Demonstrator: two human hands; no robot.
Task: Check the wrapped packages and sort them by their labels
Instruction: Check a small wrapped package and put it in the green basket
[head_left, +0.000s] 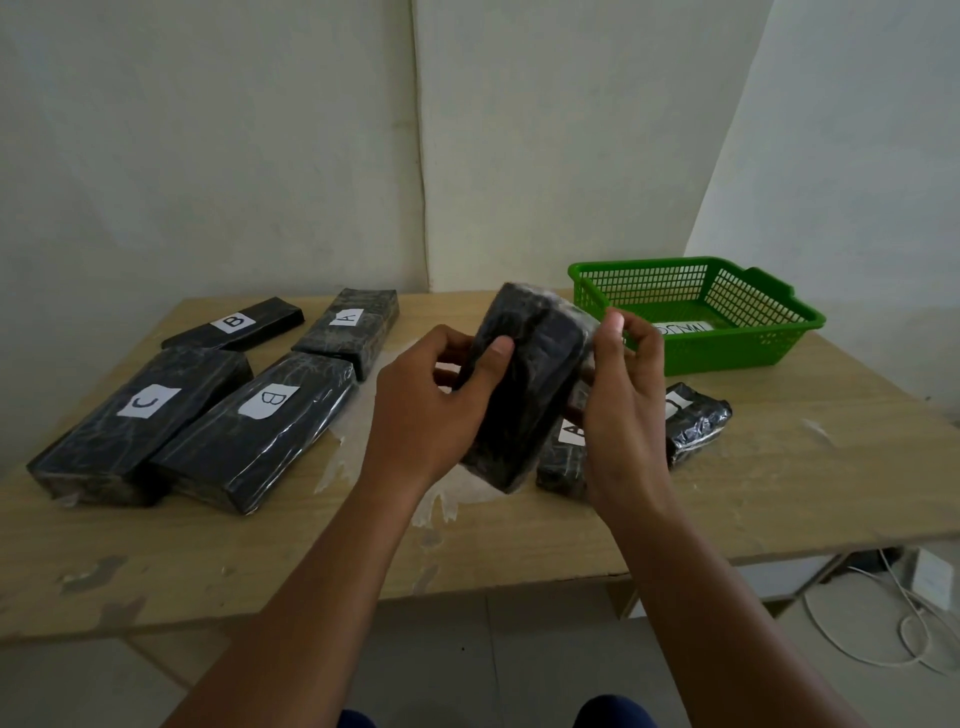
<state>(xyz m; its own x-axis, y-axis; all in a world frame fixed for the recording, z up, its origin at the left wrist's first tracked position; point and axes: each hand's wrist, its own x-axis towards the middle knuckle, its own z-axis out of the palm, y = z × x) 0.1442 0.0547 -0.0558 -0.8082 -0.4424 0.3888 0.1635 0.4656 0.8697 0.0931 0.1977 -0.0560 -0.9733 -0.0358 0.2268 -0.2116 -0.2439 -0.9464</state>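
Both hands hold one black wrapped package (524, 389) tilted above the wooden table (779, 493): left hand (431, 410) grips its left edge with the thumb across the face, right hand (623, 410) pinches the upper right corner. No label shows on the held face. Beneath the right hand lie a package marked A (558, 454) and a smaller crumpled package (698, 423), label unreadable. At left lie packages marked C (140, 415) and B (254, 431); behind them, another B (234, 325) and another A (350, 325). Farthest right stands a green basket (748, 348) holding a paper slip.
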